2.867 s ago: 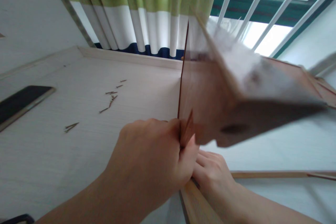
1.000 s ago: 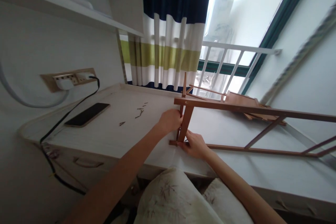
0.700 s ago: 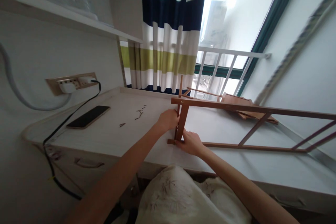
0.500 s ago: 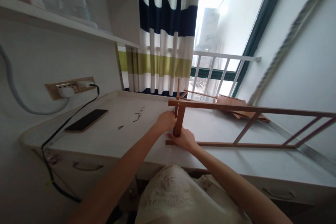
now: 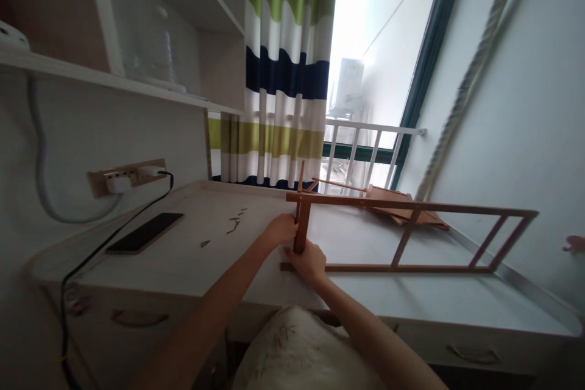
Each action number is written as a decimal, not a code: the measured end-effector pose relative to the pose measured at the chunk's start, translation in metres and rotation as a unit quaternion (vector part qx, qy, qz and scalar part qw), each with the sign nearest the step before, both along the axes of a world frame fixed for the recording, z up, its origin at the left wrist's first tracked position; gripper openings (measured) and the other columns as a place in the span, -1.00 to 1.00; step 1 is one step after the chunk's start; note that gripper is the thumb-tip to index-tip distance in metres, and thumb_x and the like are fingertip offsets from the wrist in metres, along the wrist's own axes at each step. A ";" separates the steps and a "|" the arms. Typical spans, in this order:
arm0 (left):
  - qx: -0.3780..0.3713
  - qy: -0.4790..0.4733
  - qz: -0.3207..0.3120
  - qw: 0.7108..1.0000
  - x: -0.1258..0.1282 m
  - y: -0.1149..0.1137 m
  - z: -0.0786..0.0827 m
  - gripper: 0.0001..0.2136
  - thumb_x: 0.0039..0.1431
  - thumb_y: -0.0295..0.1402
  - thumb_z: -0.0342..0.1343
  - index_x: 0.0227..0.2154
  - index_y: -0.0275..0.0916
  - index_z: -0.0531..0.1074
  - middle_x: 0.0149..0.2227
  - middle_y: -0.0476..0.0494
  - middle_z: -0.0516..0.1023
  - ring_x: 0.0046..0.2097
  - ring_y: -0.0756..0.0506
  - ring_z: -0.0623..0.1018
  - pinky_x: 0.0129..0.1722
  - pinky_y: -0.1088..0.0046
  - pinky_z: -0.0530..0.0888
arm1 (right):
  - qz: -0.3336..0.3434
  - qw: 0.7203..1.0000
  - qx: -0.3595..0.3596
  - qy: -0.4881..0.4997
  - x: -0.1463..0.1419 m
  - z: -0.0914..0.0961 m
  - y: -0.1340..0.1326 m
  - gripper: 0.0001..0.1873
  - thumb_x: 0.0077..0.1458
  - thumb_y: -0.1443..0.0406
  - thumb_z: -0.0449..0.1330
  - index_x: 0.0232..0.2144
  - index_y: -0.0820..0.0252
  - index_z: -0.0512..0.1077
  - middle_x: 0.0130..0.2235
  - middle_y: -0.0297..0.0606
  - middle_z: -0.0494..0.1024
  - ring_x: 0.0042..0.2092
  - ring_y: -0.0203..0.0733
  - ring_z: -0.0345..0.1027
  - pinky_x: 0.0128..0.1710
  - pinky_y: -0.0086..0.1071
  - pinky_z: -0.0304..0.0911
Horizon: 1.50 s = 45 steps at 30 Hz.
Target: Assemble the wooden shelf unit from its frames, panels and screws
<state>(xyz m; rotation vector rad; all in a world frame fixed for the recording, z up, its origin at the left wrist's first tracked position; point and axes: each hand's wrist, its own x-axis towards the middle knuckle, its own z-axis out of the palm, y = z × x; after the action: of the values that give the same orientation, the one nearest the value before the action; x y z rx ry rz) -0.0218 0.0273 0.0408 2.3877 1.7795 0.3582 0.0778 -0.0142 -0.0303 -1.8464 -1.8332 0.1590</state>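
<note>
A brown wooden frame (image 5: 402, 202) with long rails and crosspieces stands on its side on the white desk, its left end in front of me. At that end, a short wooden board (image 5: 302, 225) runs between the upper and lower rails. My left hand (image 5: 281, 230) is closed on the board's left side, fingertips partly hidden behind it. My right hand (image 5: 311, 262) wraps round the board's lower end, just above the bottom rail. Several small dark screws or pegs (image 5: 234, 225) lie on the desk left of my hands.
A black phone (image 5: 145, 233) lies on the desk (image 5: 183, 268) at left, beside a black cable (image 5: 114, 219) from the wall socket (image 5: 128, 177). More brown wooden pieces (image 5: 402, 201) lie behind the frame. A white shelf (image 5: 219, 73) overhangs the left; a striped curtain (image 5: 286, 79) hangs behind.
My view has tilted upward and shifted a little, so the desk and frame appear lower. Both hands keep their places on the board at the frame's left end.
</note>
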 end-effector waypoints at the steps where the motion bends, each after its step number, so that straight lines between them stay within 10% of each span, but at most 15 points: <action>1: -0.001 -0.004 0.000 1.000 -0.001 0.000 0.000 -0.75 0.17 -0.25 -0.04 -0.23 -0.34 0.35 -0.25 -0.13 0.44 -0.24 -0.04 0.46 -0.24 0.32 0.44 | -0.001 1.000 0.002 0.001 0.000 0.000 0.001 -0.69 0.00 0.06 0.07 -0.23 0.02 0.37 -0.36 -0.33 0.49 -0.29 -0.12 0.38 -0.41 -0.41 0.15; 18: 0.077 -0.070 -0.046 0.994 -0.035 -0.011 -0.015 -0.42 0.23 -0.10 -0.55 -0.46 -0.24 0.37 -0.41 -0.12 0.50 -0.31 -0.07 0.49 -0.28 0.45 0.32 | -0.015 1.000 0.000 0.007 -0.002 -0.001 0.000 -0.75 0.00 0.18 0.01 -0.26 0.08 0.37 -0.36 -0.28 0.48 -0.29 -0.10 0.38 -0.37 -0.37 0.17; 30: 0.037 -0.033 0.016 0.999 -0.083 0.001 -0.077 -0.74 0.19 -0.23 -0.09 -0.29 -0.35 0.35 -0.34 -0.11 0.44 -0.28 -0.04 0.45 -0.21 0.28 0.39 | -0.015 1.000 -0.001 0.013 -0.002 -0.002 0.001 -0.76 0.00 0.19 0.01 -0.28 0.08 0.37 -0.38 -0.29 0.48 -0.30 -0.11 0.37 -0.38 -0.38 0.17; 39: 0.140 -0.169 -0.102 0.970 -0.051 -0.025 -0.041 -0.57 0.18 -0.19 -0.17 0.07 -0.25 0.01 0.11 -0.25 0.20 0.10 -0.11 0.27 0.07 0.36 0.22 | -0.012 1.000 0.002 0.012 -0.002 -0.001 0.000 -0.76 0.02 0.17 0.01 -0.27 0.07 0.36 -0.39 -0.29 0.48 -0.30 -0.10 0.37 -0.39 -0.38 0.16; 45: 0.280 -0.333 -0.189 0.880 -0.023 -0.023 -0.002 -0.09 -0.13 -0.03 0.15 0.16 -0.25 -0.27 0.22 -0.35 -0.14 0.23 -0.25 0.00 0.18 0.20 0.03 | -0.015 1.000 -0.007 0.010 -0.002 -0.002 0.001 -0.74 0.01 0.16 0.02 -0.27 0.10 0.38 -0.38 -0.28 0.48 -0.29 -0.10 0.37 -0.38 -0.38 0.17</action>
<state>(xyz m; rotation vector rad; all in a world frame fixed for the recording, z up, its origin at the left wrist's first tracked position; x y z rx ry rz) -0.0443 0.0043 0.0383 2.3953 0.9515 1.5795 0.0756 -0.0134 -0.0320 -1.8734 -1.7935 0.1794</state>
